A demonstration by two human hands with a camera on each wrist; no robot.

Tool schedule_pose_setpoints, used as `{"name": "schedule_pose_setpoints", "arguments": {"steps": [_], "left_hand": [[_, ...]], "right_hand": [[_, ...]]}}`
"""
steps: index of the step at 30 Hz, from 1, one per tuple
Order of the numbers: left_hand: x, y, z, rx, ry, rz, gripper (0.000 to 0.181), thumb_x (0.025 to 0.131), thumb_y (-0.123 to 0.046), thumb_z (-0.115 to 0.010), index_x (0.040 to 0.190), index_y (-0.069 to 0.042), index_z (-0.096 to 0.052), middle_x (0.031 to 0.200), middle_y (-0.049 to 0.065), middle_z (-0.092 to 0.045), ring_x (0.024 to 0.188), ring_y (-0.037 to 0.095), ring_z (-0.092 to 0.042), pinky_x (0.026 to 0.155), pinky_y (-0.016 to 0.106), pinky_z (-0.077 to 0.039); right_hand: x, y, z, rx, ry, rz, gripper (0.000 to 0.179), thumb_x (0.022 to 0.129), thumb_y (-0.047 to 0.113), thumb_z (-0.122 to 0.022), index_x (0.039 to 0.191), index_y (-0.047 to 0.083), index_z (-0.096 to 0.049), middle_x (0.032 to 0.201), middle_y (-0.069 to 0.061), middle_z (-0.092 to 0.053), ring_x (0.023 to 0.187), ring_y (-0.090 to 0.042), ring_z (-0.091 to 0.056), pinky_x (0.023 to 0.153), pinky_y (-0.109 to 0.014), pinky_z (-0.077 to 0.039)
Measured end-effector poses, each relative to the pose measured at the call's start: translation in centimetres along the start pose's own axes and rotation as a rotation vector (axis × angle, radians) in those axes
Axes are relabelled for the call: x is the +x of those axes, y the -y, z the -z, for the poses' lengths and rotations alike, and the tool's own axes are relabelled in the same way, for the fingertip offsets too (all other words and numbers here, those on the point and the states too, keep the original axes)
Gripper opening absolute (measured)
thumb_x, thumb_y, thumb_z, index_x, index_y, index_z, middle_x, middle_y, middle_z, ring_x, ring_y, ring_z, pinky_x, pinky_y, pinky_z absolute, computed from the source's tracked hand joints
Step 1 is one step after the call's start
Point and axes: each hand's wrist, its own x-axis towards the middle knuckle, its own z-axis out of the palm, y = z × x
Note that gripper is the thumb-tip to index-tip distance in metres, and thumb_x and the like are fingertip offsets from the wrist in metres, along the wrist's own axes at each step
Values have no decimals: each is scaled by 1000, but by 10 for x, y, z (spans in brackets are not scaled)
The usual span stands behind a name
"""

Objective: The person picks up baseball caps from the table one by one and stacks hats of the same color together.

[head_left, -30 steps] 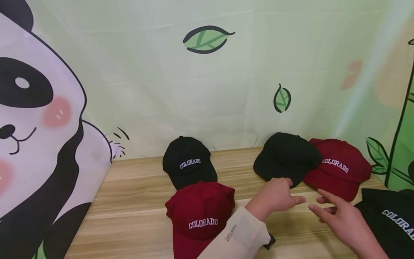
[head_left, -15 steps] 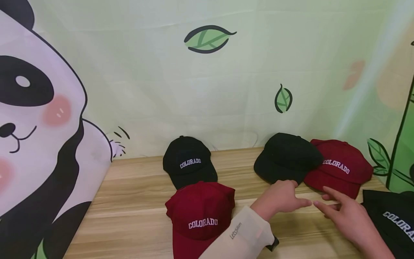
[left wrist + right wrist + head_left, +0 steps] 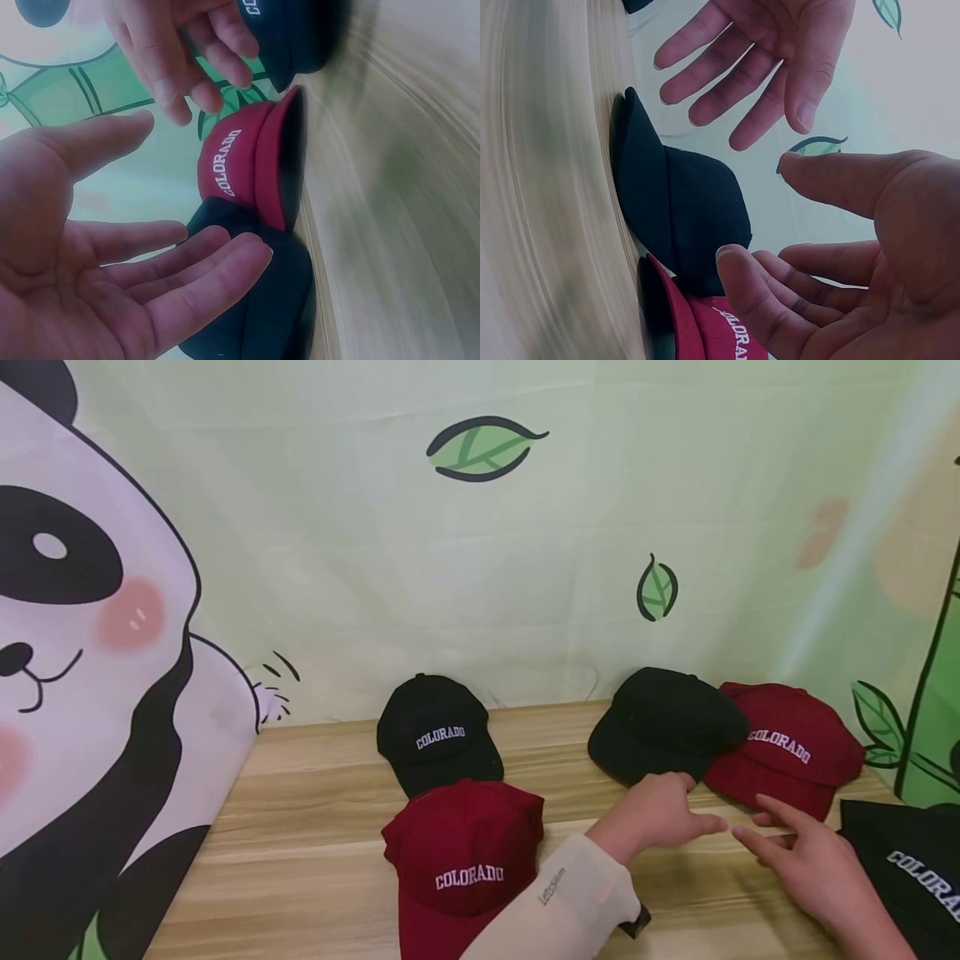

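Observation:
My left hand [image 3: 651, 814], in a pale sleeve, hovers over the middle right of the table with its fingers loosely extended. Facing it is my right hand [image 3: 813, 864], its fingers also relaxed and slightly bent. Their thumb and finger tips come close in the head view; a gap separates the hands in both wrist views. Neither holds anything. Just behind them sits a black cap [image 3: 667, 722] with no lettering showing, overlapping a dark red COLORADO cap [image 3: 795, 739]. A black COLORADO cap [image 3: 900, 868], cut off by the frame, lies beside my right hand.
To the left, another black COLORADO cap [image 3: 438, 731] stands behind a second red COLORADO cap [image 3: 468, 843], which my left sleeve partly covers. The wood-grain table [image 3: 300, 827] ends at a green cloth backdrop [image 3: 360, 568] printed with a panda and leaves.
Both hands have shifted slightly to the right, mostly in the first half second, and their tips have drawn a little closer together. The caps stay in place.

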Motion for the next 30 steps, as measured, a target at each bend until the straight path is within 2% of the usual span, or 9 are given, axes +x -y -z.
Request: {"name": "schedule_pose_setpoints", "arguments": {"steps": [5, 12, 19, 25, 30], "left_hand": [[5, -2, 0, -1, -9, -4, 60, 85, -56, -65, 133, -21, -57, 128, -12, -62, 118, 7, -58, 96, 21, -47], [11, 0, -5, -8, -17, 23, 59, 85, -55, -65, 132, -20, -59, 128, -11, -62, 119, 8, -57, 96, 21, -47], [19, 3, -8, -35, -32, 66, 60, 85, -53, -66, 133, -18, -58, 129, -10, -62, 120, 11, -57, 97, 24, -48], [23, 1, -9, -17, -36, 45, 59, 85, -52, -66, 132, -17, -59, 128, -8, -63, 115, 9, -59, 94, 22, -48], [27, 0, -12, -6, -36, 28, 59, 85, -52, -65, 132, -17, -59, 128, -8, -63, 114, 9, -60, 94, 22, -48]], "right_hand": [[1, -3, 2, 0, -13, -12, 90, 91, 60, -53, 143, -10, -34, 125, -32, -55, 98, -35, -66, 67, -33, -51], [2, -7, 3, 4, -30, -24, 95, 89, 65, -52, 143, -11, -33, 126, -33, -55, 103, -39, -64, 72, -42, -55], [3, -8, 6, 6, -35, -43, 96, 88, 65, -53, 144, -10, -32, 126, -33, -54, 106, -42, -60, 71, -37, -52], [5, -11, 10, -19, -67, -11, 91, 92, 60, -52, 142, -13, -33, 126, -34, -54, 106, -43, -59, 75, -45, -51], [7, -15, 11, -17, -78, -33, 93, 92, 62, -50, 143, -13, -30, 128, -35, -51, 107, -45, -57, 76, -47, -50]]}}
